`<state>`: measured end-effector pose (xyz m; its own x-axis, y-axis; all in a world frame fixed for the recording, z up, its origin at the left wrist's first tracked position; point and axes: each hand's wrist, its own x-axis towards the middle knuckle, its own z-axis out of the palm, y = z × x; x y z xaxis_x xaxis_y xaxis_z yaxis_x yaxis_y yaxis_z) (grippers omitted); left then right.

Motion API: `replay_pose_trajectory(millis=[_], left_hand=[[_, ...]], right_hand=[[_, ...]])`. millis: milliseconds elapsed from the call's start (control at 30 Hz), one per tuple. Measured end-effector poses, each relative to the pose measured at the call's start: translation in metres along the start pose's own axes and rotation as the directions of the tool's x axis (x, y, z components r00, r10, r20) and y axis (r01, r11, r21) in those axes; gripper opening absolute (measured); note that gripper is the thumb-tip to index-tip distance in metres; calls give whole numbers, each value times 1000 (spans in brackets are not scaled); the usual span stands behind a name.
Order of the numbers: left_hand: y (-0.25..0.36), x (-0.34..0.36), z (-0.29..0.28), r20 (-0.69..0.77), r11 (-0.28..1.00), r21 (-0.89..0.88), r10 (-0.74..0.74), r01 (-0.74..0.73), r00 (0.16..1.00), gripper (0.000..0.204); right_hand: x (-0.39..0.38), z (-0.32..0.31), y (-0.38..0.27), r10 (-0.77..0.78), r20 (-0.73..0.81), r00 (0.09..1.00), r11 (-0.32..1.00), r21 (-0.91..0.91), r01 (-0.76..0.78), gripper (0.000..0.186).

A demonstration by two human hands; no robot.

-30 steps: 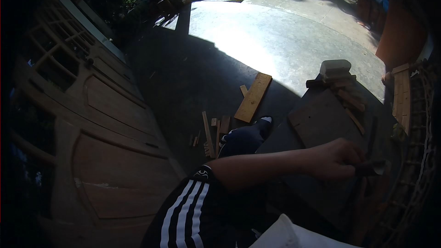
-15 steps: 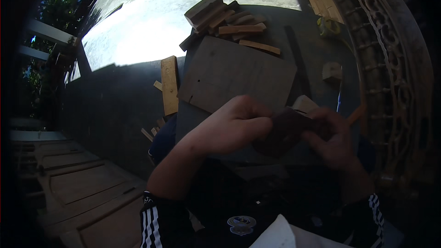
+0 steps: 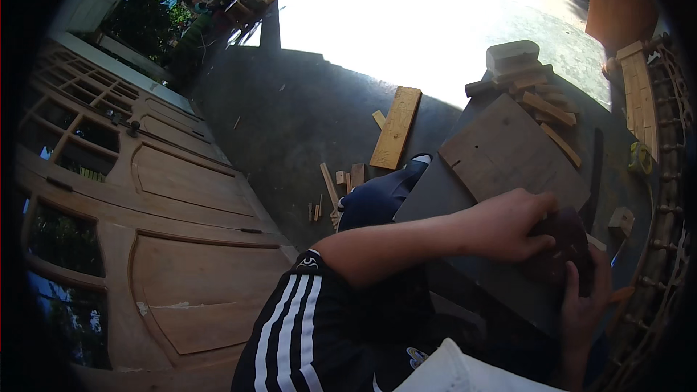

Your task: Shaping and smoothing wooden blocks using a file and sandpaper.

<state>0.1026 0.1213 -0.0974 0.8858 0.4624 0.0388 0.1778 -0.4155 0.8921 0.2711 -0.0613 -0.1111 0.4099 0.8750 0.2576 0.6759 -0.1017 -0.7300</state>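
My left hand (image 3: 517, 223) grips the upper left side of a dark reddish-brown sheet of sandpaper (image 3: 563, 247), fingers curled and thumb pressed on it. On the sheet's right side my right hand (image 3: 587, 292) holds it, the thumb on its face and the fingers behind. The sheet is slightly bent and sits above the grey work table (image 3: 428, 192). Part of a pale wood block (image 3: 597, 243) shows behind my right fingers. Just beyond my left hand lies a flat brown board (image 3: 512, 149) with a small dark hole and a notch.
Wood offcuts (image 3: 546, 105) are piled at the table's far end. A small wood block (image 3: 621, 222) and a yellow tape measure (image 3: 640, 158) lie at the right. A plank (image 3: 396, 127) rests on the floor. Wooden doors (image 3: 196, 181) line the left side.
My view has turned left, so the table and both hands appear farther right and more of the doors shows. Both hands still hold the sandpaper.
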Motion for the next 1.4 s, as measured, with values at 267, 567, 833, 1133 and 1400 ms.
replay_pose_trajectory(millis=[267,567,833,1133,1400], left_hand=[[-9,-8,-6,-96,998,63,1,5,995,26],[-13,-7,7,-211,928,357,-31,106,977,26],[-14,-12,7,-277,846,521,39,116,960,34],[-12,-10,-16,81,800,536,268,-269,960,53],[3,-6,-30,123,770,633,3,-81,992,69]], right_hand=[[12,13,8,-68,73,995,997,39,66,35],[18,22,-15,-166,55,985,965,-195,174,55],[10,8,-7,-370,467,803,846,-187,499,54],[9,4,-14,-274,549,789,892,-162,423,70],[21,11,1,-328,514,793,902,-79,424,58]])
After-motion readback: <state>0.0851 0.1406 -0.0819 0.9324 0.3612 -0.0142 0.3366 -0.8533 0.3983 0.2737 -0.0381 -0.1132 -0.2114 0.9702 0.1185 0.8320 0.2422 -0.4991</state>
